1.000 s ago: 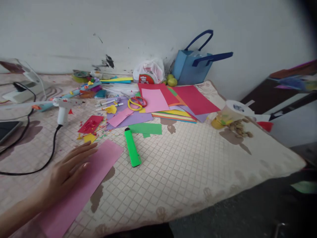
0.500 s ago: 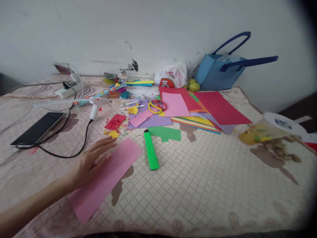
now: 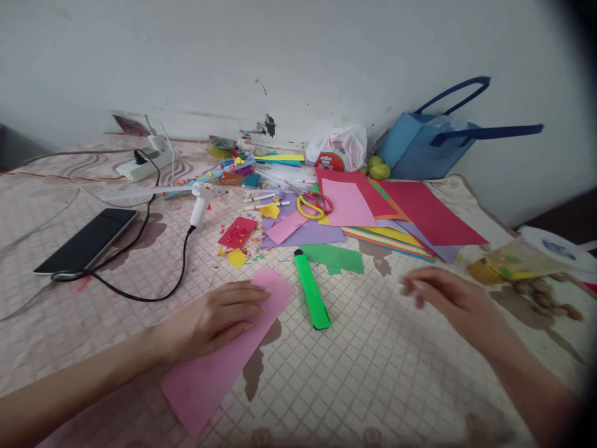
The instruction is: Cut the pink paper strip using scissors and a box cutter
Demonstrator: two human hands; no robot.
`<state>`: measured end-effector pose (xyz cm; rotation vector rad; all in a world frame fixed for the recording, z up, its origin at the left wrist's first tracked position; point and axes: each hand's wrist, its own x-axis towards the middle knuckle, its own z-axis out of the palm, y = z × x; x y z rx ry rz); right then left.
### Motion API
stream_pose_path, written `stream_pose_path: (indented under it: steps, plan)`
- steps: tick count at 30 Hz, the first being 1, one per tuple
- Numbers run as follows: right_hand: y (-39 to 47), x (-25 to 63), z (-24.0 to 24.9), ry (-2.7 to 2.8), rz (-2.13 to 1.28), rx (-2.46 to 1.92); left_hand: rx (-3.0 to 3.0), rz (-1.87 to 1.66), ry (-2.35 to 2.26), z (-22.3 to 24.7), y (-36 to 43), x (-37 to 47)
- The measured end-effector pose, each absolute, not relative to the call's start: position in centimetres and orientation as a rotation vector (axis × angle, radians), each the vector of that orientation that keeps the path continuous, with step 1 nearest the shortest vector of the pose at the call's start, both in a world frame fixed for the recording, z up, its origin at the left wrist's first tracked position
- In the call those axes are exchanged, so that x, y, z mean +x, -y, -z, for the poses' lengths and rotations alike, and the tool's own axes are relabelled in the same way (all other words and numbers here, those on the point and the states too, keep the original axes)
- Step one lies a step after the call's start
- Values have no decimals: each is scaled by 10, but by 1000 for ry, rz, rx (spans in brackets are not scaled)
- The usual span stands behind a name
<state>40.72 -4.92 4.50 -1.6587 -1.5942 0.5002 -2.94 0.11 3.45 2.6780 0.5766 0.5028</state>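
My left hand point(image 3: 221, 317) lies with its fingers stretched out on a long pink sheet of paper point(image 3: 200, 392), which slants across the tablecloth. Just right of the sheet rests a bright green box cutter point(image 3: 311, 291), its dark tip pointing to the back. My right hand point(image 3: 450, 305) is above the table on the right, apart from the cutter. Its fingers are loosely bent and a little blurred, and I see nothing between them. Behind the cutter lies a green paper strip point(image 3: 345, 258).
Scissors with red and yellow handles point(image 3: 311, 210) lie among coloured sheets point(image 3: 433, 214). To the left are a white glue gun point(image 3: 199, 205) with its black cord and a dark phone point(image 3: 86, 242). A blue bag point(image 3: 415, 149) stands at the back; a drink cup point(image 3: 527, 255) lies at right.
My right hand has come into view from the right. The view has shifted, so things appear further right; my left hand still lies on the pink paper.
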Motion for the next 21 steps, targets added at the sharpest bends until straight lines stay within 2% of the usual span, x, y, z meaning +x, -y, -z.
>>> stream_pose_path:
  steps: [1,4,5,8,9,12,14,17,21]
  plan:
    - [24,390,-44,1655,-708,-1575,2673,-505,-549,-35,-3,-27]
    - [-33,360,-34,1558,-959,-1497,2649,-523,-491,-34,-7,-21]
    - [-45,357,-30,1551,-931,-1521,2640,-537,-481,-32,-8,-20]
    - [-64,360,-19,1418,-451,-1566,2605,-607,-472,-27,-12,-20]
    - [-65,361,-17,1408,-415,-1552,2587,-637,-474,-26,-13,-21]
    - [-65,363,-14,1465,-610,-1560,2522,-687,-494,-24,-15,-24]
    - [-63,364,-14,1405,-533,-1572,2489,-693,-515,-23,-16,-26]
    - [-60,364,-17,1262,-233,-1516,2470,-713,-547,-22,-16,-30]
    - [-54,362,-20,1447,-406,-1567,2446,-745,-570,-20,-16,-34]
